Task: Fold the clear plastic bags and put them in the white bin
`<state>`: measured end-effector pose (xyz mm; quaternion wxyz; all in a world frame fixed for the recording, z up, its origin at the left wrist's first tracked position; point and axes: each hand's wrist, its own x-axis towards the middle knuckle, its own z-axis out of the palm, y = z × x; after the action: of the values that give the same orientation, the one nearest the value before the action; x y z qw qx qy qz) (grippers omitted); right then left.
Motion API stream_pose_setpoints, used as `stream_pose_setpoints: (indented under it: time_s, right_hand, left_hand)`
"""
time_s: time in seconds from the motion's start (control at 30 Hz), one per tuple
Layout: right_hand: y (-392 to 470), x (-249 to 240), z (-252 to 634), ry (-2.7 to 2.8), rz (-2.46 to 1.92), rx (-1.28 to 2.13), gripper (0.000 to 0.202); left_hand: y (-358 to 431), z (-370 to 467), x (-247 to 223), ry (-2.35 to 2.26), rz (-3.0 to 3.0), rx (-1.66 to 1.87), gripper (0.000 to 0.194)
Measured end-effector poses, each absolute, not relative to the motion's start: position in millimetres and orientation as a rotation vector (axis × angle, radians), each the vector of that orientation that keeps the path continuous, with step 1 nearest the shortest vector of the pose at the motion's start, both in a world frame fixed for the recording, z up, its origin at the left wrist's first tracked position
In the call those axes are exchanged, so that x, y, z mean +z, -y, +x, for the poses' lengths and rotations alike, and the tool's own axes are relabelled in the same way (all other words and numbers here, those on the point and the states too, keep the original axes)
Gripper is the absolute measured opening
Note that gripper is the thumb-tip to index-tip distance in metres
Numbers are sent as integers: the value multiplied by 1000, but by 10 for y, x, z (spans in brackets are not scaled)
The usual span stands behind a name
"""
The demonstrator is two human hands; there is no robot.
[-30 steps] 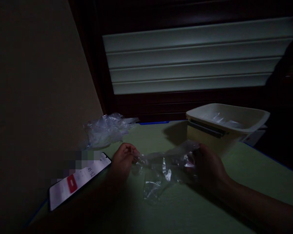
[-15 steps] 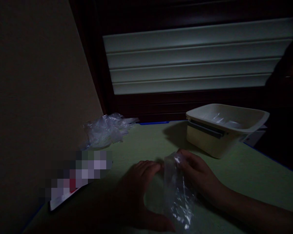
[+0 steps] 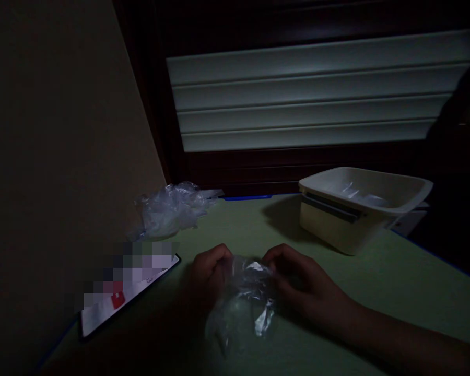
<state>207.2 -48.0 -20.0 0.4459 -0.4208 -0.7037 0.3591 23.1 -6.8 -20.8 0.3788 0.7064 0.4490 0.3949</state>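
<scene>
A clear plastic bag stretches between my two hands above the green tabletop, crinkled and shiny. My left hand is closed on its left upper edge, thumb and fingers pressed together. On the other side my right hand pinches the bag's right upper edge between thumb and fingers. The lower part of the bag hangs loose toward me and is partly blurred. Whether anything lies inside it I cannot tell.
A heap of clear plastic bags lies at the back left by the wall. In front of it rests a phone, its screen lit. At the right stands a cream plastic bin with clear plastic inside. Behind is a slatted panel.
My left hand was open beside the bag and has now closed on its left edge. The bag, hanging from my right hand before, is now spread sideways between both hands.
</scene>
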Motion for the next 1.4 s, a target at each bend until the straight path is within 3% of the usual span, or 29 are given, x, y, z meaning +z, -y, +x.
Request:
stream_pose_setpoints:
  time_s: [0.47,0.87,1.1,1.2,1.4]
  right_hand:
    - [394,-243,2103,1267,-1085,991,20]
    - [385,-206,2166,1165,-1181,721,31]
    - [347,-170,2110,1203,-1097,1118,53]
    - [372,-170,2076,1346,-1089,1234,45]
    - [368,-160,2131,1130,-1044,1073,27]
  left_hand:
    - [90,226,-207,-1085,1836,880,18]
    - [-9,255,-289,-1142,1578,1086,41]
    - [-2,290,-210,-1103,1384,1188,49]
    - [22,301,-234,-1072,1366,1144,50]
    - [-14,298,-242,-1040,1380,1080,51]
